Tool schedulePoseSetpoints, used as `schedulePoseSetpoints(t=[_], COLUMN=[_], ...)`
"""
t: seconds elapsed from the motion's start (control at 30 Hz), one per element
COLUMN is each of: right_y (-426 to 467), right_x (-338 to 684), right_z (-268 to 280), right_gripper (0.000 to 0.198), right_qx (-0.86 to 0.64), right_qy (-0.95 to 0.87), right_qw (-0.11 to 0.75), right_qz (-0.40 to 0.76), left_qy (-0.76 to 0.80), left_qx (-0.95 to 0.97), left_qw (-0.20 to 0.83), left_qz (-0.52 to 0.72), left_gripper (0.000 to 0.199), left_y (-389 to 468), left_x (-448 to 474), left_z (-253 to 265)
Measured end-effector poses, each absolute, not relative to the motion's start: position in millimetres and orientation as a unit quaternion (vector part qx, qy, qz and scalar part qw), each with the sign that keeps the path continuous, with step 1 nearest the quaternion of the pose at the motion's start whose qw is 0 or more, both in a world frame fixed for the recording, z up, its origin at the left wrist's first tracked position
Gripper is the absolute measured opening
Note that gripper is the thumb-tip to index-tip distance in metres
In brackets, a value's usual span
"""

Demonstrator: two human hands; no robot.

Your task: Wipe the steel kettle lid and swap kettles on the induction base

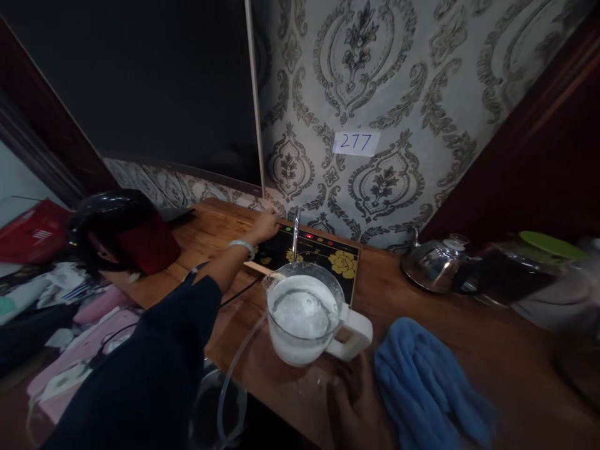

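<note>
My left hand reaches to the far left corner of a black panel with yellow flowers, its fingers stretched out by the row of buttons. A red light glows on that panel. A chrome tap rises from it, behind a clear jug. Water with a rippled, bubbly surface fills much of the jug, whose white handle points right. Just below the handle is my right hand, dark and slightly blurred, thumb and fingers apart. Whether it touches the handle I cannot tell. A blue cloth lies to its right.
A glass kettle and a container with a green lid stand at the right. A black and red appliance is at the left. A clear hose hangs over the front edge of the wooden counter.
</note>
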State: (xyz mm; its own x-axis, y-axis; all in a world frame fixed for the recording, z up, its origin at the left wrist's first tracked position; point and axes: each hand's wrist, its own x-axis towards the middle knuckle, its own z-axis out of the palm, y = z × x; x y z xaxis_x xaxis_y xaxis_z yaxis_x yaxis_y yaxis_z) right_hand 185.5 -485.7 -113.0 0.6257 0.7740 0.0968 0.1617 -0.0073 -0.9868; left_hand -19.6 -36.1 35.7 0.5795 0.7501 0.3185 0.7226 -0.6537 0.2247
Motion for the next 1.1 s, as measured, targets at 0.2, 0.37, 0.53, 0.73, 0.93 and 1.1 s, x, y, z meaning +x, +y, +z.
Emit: schedulePoseSetpoints(t=[0.2, 0.37, 0.53, 0.73, 0.93, 1.1], right_y=[-446, -432, -432, -420, -408, -403], right_x=[109, 83, 87, 88, 99, 117], right_z=[-109, -104, -105, -117, -103, -77], right_gripper=[0.079, 0.082, 0.083, 0.083, 0.077, 0.059], right_qx=[-0.65, -0.624, -0.619, -0.6, -0.579, -0.578], right_qy=[-0.351, -0.32, -0.324, -0.343, -0.359, -0.41], right_qw=[0.628, 0.644, 0.649, 0.671, 0.693, 0.666], right_qz=[0.245, 0.306, 0.302, 0.267, 0.237, 0.234], left_qy=[0.451, 0.542, 0.597, 0.547, 0.41, 0.339], left_qx=[0.862, 0.798, 0.752, 0.766, 0.752, 0.689], left_qw=[0.042, 0.023, 0.019, 0.049, 0.303, 0.469], left_qz=[0.228, 0.261, 0.279, 0.333, 0.417, 0.436], left_gripper=[0.045, 0.045, 0.033, 0.037, 0.072, 0.104], left_y=[-84, -132, -174, -218, -283, -307], left_x=[-88, -173, -219, -197, -135, -95], left_z=[49, 39, 11, -17, -51, -63])
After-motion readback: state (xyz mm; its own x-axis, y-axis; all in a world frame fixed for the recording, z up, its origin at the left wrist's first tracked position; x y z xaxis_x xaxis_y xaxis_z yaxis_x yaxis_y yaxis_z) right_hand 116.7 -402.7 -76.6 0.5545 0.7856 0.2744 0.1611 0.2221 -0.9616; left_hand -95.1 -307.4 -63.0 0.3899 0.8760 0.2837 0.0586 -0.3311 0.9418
